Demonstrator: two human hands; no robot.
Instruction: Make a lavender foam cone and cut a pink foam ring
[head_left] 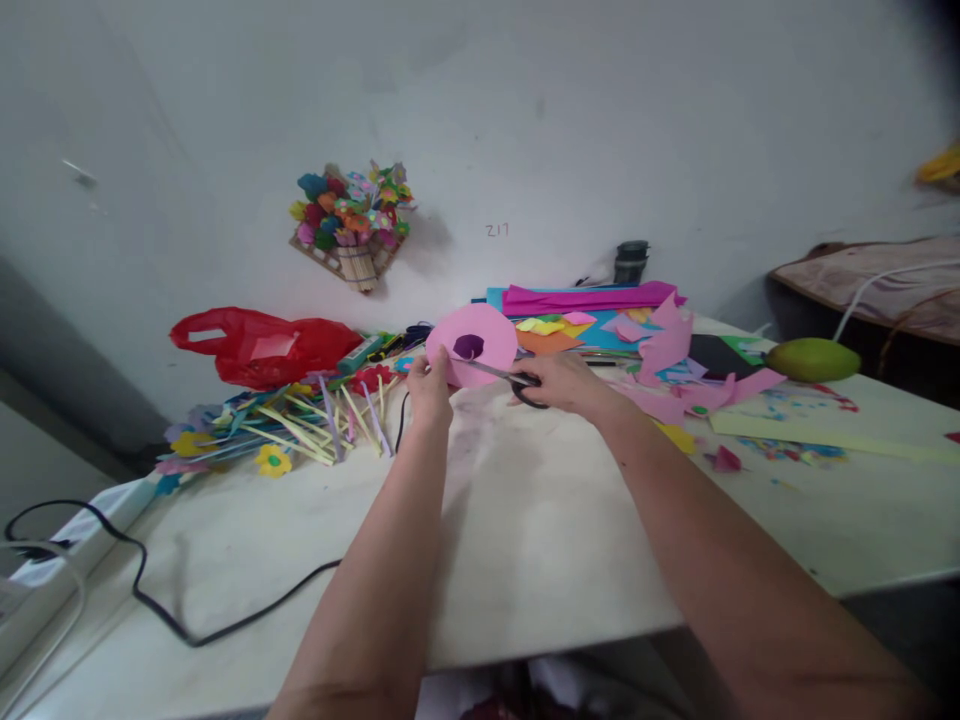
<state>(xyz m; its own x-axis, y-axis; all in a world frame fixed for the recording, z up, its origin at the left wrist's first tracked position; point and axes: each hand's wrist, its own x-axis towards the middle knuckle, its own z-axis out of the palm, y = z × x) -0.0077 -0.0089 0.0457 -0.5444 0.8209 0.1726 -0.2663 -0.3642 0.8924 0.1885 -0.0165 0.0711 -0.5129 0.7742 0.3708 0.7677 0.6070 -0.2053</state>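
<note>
A round pink paper piece (454, 328) with a dark purple centre (469, 347) stands tilted up above the table, pinched at its lower left edge by my left hand (431, 388). My right hand (559, 383) grips a pair of scissors with black handles (531, 403). Their blades point left and lie across the lower part of the pink paper, near my left fingertips. Whether the blades are parted is too small to tell. Just left of my left hand lie paper flowers (373, 379) and a heap of thin paper-wrapped stems (300, 435).
A red plastic bag (277, 350) lies at the back left. Pink paper scraps (667, 345), folded magenta paper (589, 299) and a green mango (814, 359) are on the right. A black cable (161, 620) crosses the left side from a power strip (124, 505). A flower basket (356, 265) hangs on the wall.
</note>
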